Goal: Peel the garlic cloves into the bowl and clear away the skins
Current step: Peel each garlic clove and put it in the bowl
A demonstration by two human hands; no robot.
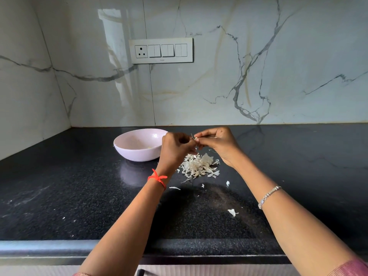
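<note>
Both hands meet above the black counter and pinch one small garlic clove [196,138] between their fingertips. My left hand [175,149] curls around it from the left. From the right, my right hand [218,143] pinches its top, where a bit of skin sticks up. Directly below lies a pile of white garlic skins [199,165]. A pale pink bowl [127,150] stands to the left of my hands; something small and pale lies inside, partly hidden by the rim.
Loose skin flakes [232,212] are scattered on the black granite counter [79,186] toward its front edge. A marble wall with a switch plate [161,50] rises behind. A side wall closes the corner at left.
</note>
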